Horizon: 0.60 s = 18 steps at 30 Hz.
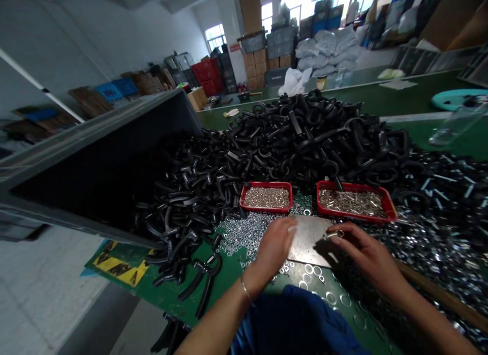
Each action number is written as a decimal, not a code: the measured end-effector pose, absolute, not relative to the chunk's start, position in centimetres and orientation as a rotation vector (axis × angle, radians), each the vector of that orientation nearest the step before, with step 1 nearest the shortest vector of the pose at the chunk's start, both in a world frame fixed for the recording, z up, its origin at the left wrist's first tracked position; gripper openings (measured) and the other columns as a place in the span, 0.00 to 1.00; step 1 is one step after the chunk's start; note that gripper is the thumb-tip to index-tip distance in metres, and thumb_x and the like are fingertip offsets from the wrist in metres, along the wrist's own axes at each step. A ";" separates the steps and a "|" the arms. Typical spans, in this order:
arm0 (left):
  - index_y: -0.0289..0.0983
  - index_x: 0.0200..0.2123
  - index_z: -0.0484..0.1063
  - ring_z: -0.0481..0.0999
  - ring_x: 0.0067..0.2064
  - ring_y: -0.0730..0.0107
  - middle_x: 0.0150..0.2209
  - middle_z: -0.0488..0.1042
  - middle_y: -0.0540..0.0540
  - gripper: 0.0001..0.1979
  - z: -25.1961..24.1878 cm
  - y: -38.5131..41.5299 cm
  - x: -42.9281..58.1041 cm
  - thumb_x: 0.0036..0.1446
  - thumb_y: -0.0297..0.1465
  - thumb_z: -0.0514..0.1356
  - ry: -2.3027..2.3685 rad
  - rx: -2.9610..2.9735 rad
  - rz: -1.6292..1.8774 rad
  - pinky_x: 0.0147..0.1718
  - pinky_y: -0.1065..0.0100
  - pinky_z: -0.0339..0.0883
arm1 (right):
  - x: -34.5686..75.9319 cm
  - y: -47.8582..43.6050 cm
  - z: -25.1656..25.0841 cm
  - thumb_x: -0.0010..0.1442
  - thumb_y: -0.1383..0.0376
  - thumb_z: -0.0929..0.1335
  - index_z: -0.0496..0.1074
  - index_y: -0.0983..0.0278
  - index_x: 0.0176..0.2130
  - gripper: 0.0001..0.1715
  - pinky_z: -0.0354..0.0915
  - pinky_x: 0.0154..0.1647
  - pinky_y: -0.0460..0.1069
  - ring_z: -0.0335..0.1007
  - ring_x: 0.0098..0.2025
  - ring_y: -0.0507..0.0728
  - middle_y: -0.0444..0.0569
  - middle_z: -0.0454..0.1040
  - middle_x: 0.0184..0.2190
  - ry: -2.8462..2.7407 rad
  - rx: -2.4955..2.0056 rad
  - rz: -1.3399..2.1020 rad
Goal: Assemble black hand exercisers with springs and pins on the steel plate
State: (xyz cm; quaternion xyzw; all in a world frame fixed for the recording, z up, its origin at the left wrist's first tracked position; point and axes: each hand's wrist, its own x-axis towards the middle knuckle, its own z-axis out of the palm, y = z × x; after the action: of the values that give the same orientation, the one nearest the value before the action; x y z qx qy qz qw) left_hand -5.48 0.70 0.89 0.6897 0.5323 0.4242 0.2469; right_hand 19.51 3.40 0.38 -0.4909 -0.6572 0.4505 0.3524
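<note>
One spring [334, 234] pinched by the right hand [364, 249] — left hand [275, 243] at the plate [308, 239], grip unclear.

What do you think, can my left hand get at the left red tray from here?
Probably yes: the left hand is just on the near side of the left red tray, which is open-topped, and only low, loose metal nuts seem to lie between.
</note>
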 end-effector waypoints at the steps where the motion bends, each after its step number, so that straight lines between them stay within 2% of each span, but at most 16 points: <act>1: 0.41 0.51 0.71 0.68 0.57 0.55 0.50 0.72 0.39 0.13 1.3 1.4 -7.8 0.66 0.32 0.53 1.660 1.874 1.262 0.61 0.50 0.57 | 20.1 3.6 0.6 0.61 0.49 0.69 0.73 0.56 0.47 0.19 0.67 0.47 0.57 0.74 0.43 0.63 0.51 0.77 0.44 -1.778 -1.276 1.111; 3: 0.37 0.52 0.69 0.63 0.61 0.51 0.54 0.68 0.35 0.14 1.5 2.9 -12.8 0.63 0.30 0.57 2.159 1.787 1.427 0.63 0.45 0.51 | 21.2 3.7 0.6 0.62 0.49 0.68 0.73 0.55 0.48 0.19 0.67 0.47 0.57 0.75 0.43 0.64 0.51 0.78 0.45 -1.867 -1.296 1.051; 4: 0.34 0.53 0.67 0.62 0.61 0.48 0.55 0.66 0.33 0.17 1.3 3.6 -15.1 0.61 0.30 0.59 2.343 1.743 1.408 0.63 0.44 0.51 | 21.6 3.7 0.4 0.62 0.49 0.68 0.73 0.55 0.48 0.19 0.68 0.46 0.57 0.75 0.43 0.64 0.50 0.78 0.45 -1.877 -1.311 1.042; 6: 0.30 0.52 0.67 0.66 0.57 0.48 0.51 0.68 0.32 0.19 0.4 4.7 -18.5 0.58 0.30 0.61 2.459 1.777 1.227 0.58 0.46 0.59 | 21.7 3.4 -0.1 0.61 0.50 0.68 0.73 0.55 0.47 0.18 0.67 0.46 0.58 0.76 0.42 0.63 0.50 0.78 0.44 -1.849 -1.359 1.038; 9: 0.33 0.49 0.70 0.68 0.55 0.50 0.49 0.70 0.35 0.14 -1.5 5.6 -20.7 0.60 0.32 0.60 2.496 1.825 1.194 0.57 0.48 0.60 | 20.7 3.1 -1.1 0.60 0.51 0.69 0.72 0.57 0.46 0.18 0.68 0.44 0.58 0.75 0.39 0.62 0.49 0.78 0.37 -1.712 -1.392 1.116; 11: 0.35 0.49 0.70 0.69 0.55 0.53 0.49 0.72 0.38 0.14 -2.0 6.0 -20.9 0.62 0.35 0.58 2.482 1.752 1.404 0.58 0.49 0.59 | 19.9 3.1 -1.7 0.59 0.51 0.71 0.71 0.59 0.45 0.18 0.69 0.43 0.57 0.75 0.38 0.61 0.48 0.77 0.35 -1.553 -1.322 1.253; 15: 0.33 0.54 0.64 0.71 0.54 0.59 0.52 0.71 0.37 0.18 0.4 6.7 -19.6 0.65 0.38 0.54 2.291 1.500 1.925 0.56 0.57 0.64 | 19.2 3.5 -2.6 0.55 0.52 0.74 0.70 0.60 0.42 0.21 0.72 0.43 0.55 0.76 0.36 0.57 0.47 0.77 0.35 -1.235 -1.212 1.416; 18: 0.36 0.58 0.59 0.72 0.53 0.63 0.55 0.68 0.38 0.23 2.7 6.0 -15.8 0.62 0.35 0.56 1.951 1.545 1.956 0.55 0.61 0.65 | 18.8 3.3 -2.7 0.53 0.52 0.75 0.69 0.61 0.41 0.22 0.73 0.44 0.56 0.77 0.37 0.57 0.47 0.77 0.35 -1.114 -1.183 1.468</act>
State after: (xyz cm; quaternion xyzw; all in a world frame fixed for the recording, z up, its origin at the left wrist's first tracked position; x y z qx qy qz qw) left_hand -15.84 6.01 2.72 0.4880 0.6164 0.6179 -0.0119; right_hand 18.82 3.28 -2.74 -0.4801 -0.4523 0.5958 0.4583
